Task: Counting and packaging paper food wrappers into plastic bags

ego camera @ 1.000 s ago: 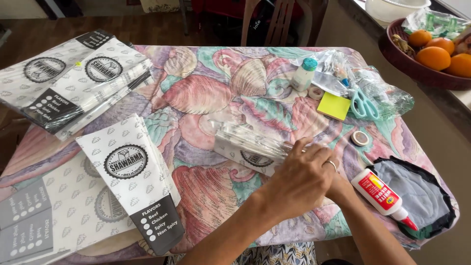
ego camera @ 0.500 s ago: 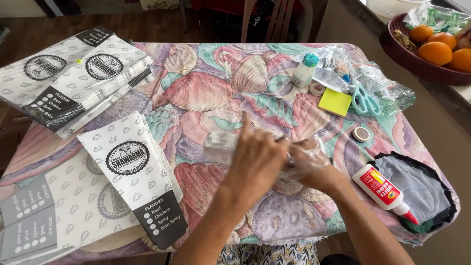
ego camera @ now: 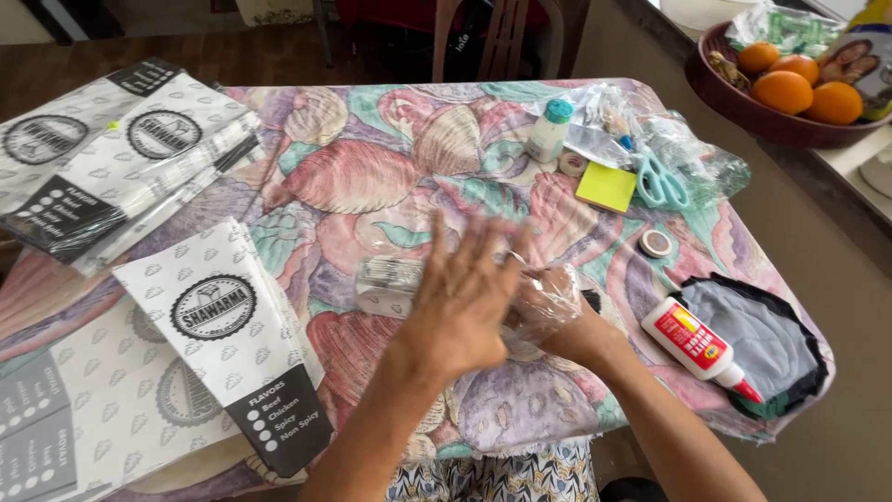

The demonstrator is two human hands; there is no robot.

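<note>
The clear bag (ego camera: 534, 302) is thin and slippery, so it may tear or slide off if the hands pull it too hard against the printed packet (ego camera: 390, 284) it half covers; that is a judgement from how loosely it wrinkles. The glue bottle (ego camera: 699, 339) lies just right of the bag, close to the right forearm, and an elbow swing could knock it toward the table edge.

Left hand (ego camera: 460, 302): open, fingers (ego camera: 465, 251) spread and flat, palm pressing down on the bag and the packet beneath, right at the bag's left side. It is blurred, so exactly how it bears on them is hard to tell.

Right hand (ego camera: 557, 316): mostly hidden under the left hand and wrapped in the bag's film. It seems to be inside or gripping the plastic, but I cannot tell how far it is closed.

The bag itself sits on the shell-print cloth (ego camera: 372, 177), near the table's front middle.

Left of the bag, a paper sleeve (ego camera: 228, 321) lies flat, well apart from the hands; more sleeves (ego camera: 111, 158) are stacked further left and back.

Right of the bag, beyond the glue, is a dark pouch (ego camera: 762, 344). Behind the bag are a tape roll (ego camera: 656, 244), a yellow note pad (ego camera: 606, 186), scissors (ego camera: 662, 181) and a small bottle (ego camera: 548, 132). Farthest, off the table, a bowl (ego camera: 734, 102) holds oranges (ego camera: 782, 91).
</note>
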